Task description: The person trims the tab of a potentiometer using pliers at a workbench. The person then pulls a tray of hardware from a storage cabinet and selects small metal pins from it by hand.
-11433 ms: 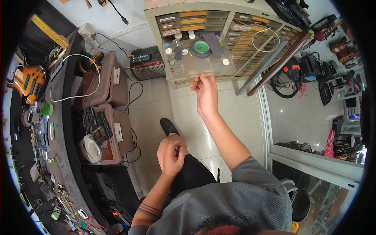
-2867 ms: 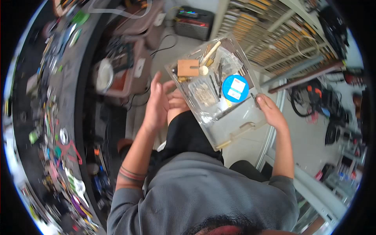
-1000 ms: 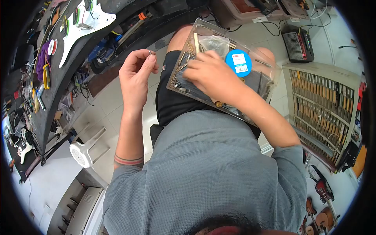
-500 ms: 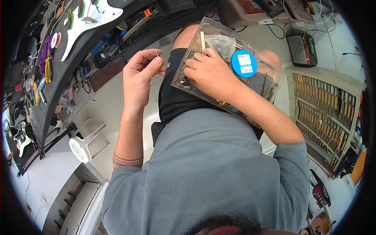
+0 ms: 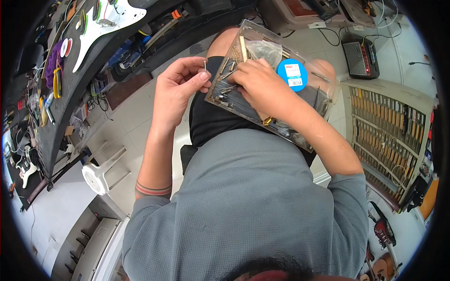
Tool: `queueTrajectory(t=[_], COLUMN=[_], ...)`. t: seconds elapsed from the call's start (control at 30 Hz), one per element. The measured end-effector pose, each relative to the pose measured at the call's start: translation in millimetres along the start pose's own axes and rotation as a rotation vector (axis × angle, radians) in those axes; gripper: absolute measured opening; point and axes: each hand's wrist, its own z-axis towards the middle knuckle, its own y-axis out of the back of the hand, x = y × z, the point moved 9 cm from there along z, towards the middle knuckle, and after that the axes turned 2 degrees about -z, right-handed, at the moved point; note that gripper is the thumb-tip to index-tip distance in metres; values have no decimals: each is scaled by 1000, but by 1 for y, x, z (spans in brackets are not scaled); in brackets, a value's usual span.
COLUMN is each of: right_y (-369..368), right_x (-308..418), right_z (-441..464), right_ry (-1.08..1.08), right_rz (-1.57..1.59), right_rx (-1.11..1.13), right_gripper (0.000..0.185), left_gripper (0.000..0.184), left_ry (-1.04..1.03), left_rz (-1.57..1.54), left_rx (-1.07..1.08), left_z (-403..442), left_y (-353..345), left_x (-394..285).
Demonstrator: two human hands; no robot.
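Note:
On my lap rests a clear plastic box (image 5: 268,33) with small metal hardware in it. My left hand (image 5: 183,86) is held just off the box's left edge, thumb and fingers pinched around a thin screw (image 5: 205,66) that stands upright. Inside the box, my right hand (image 5: 262,86) has its fingers curled down among loose screws (image 5: 228,70); its fingertips are partly hidden, so what they grip cannot be made out. Beside that hand lie a blue round lid with a white label (image 5: 283,74), a clear plastic bag (image 5: 265,50) and a pale stick (image 5: 243,47).
A dark workbench (image 5: 61,122) curves along the left, bearing a white guitar pickguard (image 5: 110,23) and tools. Below it stands a white plastic stool (image 5: 96,178). To the right are a rack of many files (image 5: 386,136) and a small amplifier (image 5: 360,58).
My left hand has moved right, nearer the box, with the screw still pinched. My right hand has shifted slightly right, its fingers drawn in, uncovering more hardware at the box's left end.

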Motion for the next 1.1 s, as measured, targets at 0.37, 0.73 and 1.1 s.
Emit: queueTrajectory(t=[0.37, 0.73, 1.1], right_y=[5, 22, 62], right_x=[8, -6, 4], right_z=[1, -9, -54], right_ry=[58, -41, -215], right_rz=[-90, 166, 430], right_rx=[-48, -77, -48], right_gripper=[10, 11, 14], left_gripper=[33, 23, 18], left_ry=[-34, -13, 193], left_rz=[24, 117, 79], left_rx=[-9, 35, 369], left_z=[2, 2, -24], left_y=[-2, -15, -87], left_x=[1, -6, 12])
